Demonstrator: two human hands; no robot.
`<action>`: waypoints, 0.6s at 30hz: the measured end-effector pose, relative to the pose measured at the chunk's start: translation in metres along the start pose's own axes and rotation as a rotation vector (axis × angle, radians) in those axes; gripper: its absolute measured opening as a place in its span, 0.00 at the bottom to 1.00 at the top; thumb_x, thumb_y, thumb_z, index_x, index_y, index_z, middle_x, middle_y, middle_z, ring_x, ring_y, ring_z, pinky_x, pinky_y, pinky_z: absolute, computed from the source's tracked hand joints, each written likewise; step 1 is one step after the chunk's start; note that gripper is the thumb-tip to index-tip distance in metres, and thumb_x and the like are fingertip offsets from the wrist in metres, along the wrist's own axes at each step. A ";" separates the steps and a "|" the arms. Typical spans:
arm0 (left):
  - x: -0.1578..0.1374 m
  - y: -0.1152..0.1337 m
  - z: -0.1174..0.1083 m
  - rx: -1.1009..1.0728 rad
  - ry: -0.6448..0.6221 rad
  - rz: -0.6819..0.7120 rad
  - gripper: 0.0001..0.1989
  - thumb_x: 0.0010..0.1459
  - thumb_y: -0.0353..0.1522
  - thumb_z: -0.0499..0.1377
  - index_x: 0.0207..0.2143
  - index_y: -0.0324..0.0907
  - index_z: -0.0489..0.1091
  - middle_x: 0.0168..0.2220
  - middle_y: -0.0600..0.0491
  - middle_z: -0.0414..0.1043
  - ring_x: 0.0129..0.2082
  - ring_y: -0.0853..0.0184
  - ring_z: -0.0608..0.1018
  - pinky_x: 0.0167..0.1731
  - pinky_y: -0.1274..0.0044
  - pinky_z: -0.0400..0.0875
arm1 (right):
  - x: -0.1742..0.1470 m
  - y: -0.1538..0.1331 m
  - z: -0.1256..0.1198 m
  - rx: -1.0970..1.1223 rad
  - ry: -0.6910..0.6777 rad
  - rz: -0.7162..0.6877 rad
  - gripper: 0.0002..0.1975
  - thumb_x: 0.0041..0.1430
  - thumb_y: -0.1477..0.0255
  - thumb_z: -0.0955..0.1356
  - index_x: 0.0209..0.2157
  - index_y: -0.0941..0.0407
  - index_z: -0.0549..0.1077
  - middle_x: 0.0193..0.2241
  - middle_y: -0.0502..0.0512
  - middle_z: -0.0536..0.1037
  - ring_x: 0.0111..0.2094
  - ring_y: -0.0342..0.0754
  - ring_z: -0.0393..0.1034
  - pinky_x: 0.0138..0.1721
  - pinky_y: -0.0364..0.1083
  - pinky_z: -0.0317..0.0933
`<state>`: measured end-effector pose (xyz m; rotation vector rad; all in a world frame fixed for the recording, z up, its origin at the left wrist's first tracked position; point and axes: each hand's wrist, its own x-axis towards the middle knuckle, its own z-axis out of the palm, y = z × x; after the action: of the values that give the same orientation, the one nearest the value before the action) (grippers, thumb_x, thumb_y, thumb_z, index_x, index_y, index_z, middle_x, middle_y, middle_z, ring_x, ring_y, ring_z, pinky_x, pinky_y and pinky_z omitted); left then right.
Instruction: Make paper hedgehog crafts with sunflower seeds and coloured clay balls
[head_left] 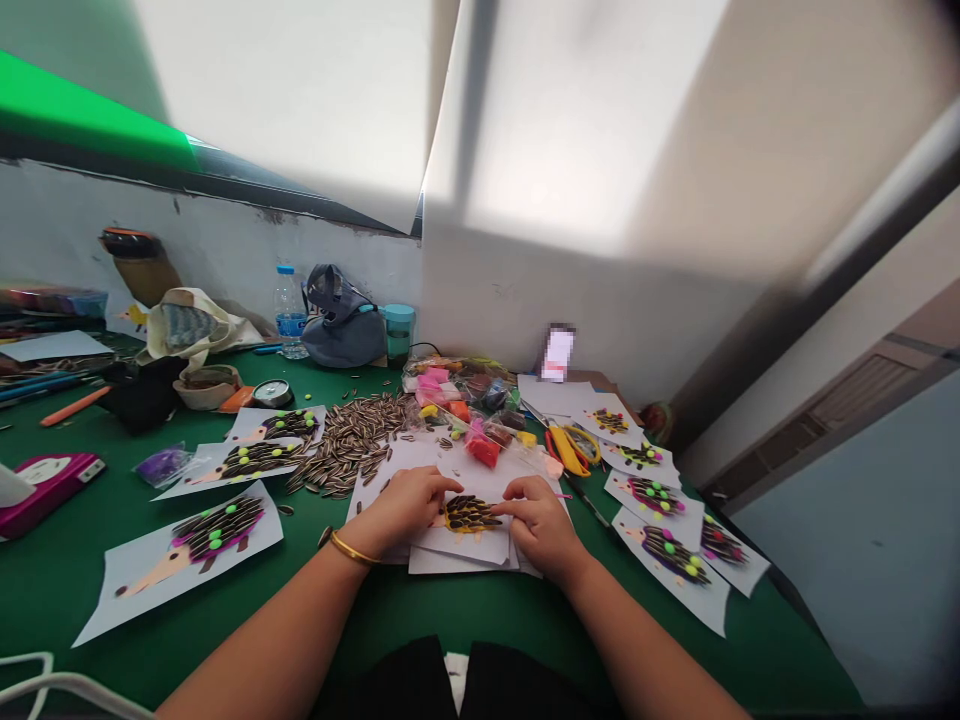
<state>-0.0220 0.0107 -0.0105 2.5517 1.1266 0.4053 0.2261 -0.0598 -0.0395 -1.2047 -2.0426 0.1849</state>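
Observation:
A small hedgehog picture (469,513), with striped sunflower seeds as spines on a yellow body, lies on a stack of white paper (459,562). My left hand (409,508) rests on the paper at its left, index finger stretched out above the hedgehog's head and the other fingers bent. On the other side, my right hand (544,525) reaches with a fingertip to the right edge of the seeds, its fingers apart. I see nothing held in either hand. A heap of sunflower seeds (349,440) spreads behind my left hand.
Bags of coloured clay (480,440) lie behind the paper, beside yellow scissors (568,450). Seed hedgehog cards lie left (217,530) and right (675,555). A tin (271,393), water bottle (289,320), grey cap (343,335) and teal cup (398,330) stand toward the wall.

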 end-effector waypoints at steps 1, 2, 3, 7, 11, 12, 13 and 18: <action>0.000 0.000 0.000 0.002 -0.001 -0.001 0.21 0.58 0.27 0.52 0.48 0.53 0.76 0.40 0.52 0.77 0.38 0.64 0.76 0.39 0.76 0.65 | 0.000 0.000 0.000 -0.001 -0.007 0.002 0.23 0.48 0.84 0.63 0.39 0.48 0.81 0.38 0.55 0.73 0.42 0.52 0.66 0.45 0.52 0.62; 0.000 -0.001 0.001 0.004 -0.003 -0.002 0.20 0.58 0.27 0.52 0.48 0.53 0.76 0.40 0.52 0.77 0.38 0.64 0.75 0.39 0.76 0.65 | 0.000 0.000 0.001 -0.002 -0.014 0.005 0.23 0.48 0.84 0.63 0.39 0.48 0.81 0.38 0.55 0.73 0.43 0.52 0.66 0.45 0.52 0.62; 0.001 -0.001 0.001 0.006 -0.005 -0.004 0.20 0.58 0.27 0.52 0.47 0.53 0.76 0.40 0.52 0.77 0.38 0.64 0.75 0.38 0.76 0.65 | 0.000 0.000 0.001 -0.004 -0.018 0.008 0.23 0.48 0.84 0.63 0.39 0.48 0.81 0.38 0.55 0.73 0.43 0.52 0.66 0.44 0.52 0.62; 0.001 0.000 0.001 0.012 -0.004 -0.004 0.20 0.57 0.27 0.52 0.47 0.53 0.76 0.40 0.52 0.77 0.38 0.64 0.75 0.38 0.76 0.65 | 0.000 -0.001 0.001 -0.007 -0.034 0.010 0.24 0.48 0.84 0.63 0.40 0.48 0.81 0.39 0.55 0.73 0.43 0.52 0.65 0.45 0.52 0.62; 0.001 0.001 -0.001 0.009 -0.001 -0.004 0.20 0.57 0.27 0.52 0.47 0.53 0.76 0.40 0.52 0.77 0.38 0.63 0.76 0.38 0.75 0.65 | 0.000 -0.001 0.000 0.001 -0.014 0.010 0.23 0.48 0.84 0.63 0.40 0.48 0.81 0.38 0.54 0.73 0.43 0.51 0.66 0.45 0.51 0.62; 0.001 0.001 -0.001 0.009 -0.001 -0.004 0.20 0.57 0.27 0.52 0.47 0.53 0.76 0.40 0.52 0.77 0.38 0.63 0.76 0.38 0.75 0.65 | 0.000 -0.001 -0.001 0.000 0.003 0.020 0.22 0.48 0.84 0.63 0.38 0.49 0.81 0.38 0.54 0.73 0.42 0.51 0.66 0.44 0.51 0.62; 0.001 0.002 -0.001 0.010 -0.002 -0.005 0.20 0.57 0.27 0.52 0.47 0.53 0.76 0.40 0.52 0.77 0.38 0.63 0.76 0.38 0.75 0.65 | 0.000 0.000 -0.001 -0.002 0.021 0.033 0.21 0.48 0.84 0.63 0.36 0.50 0.82 0.37 0.54 0.74 0.42 0.51 0.66 0.44 0.51 0.62; 0.000 0.003 -0.001 0.011 -0.007 -0.007 0.20 0.58 0.27 0.52 0.47 0.53 0.76 0.40 0.52 0.77 0.39 0.63 0.76 0.39 0.75 0.66 | 0.000 0.001 0.000 -0.012 0.018 0.055 0.18 0.48 0.83 0.64 0.31 0.51 0.82 0.36 0.55 0.74 0.41 0.51 0.67 0.43 0.51 0.62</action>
<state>-0.0211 0.0089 -0.0083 2.5557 1.1386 0.3895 0.2266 -0.0592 -0.0394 -1.2671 -1.9993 0.1880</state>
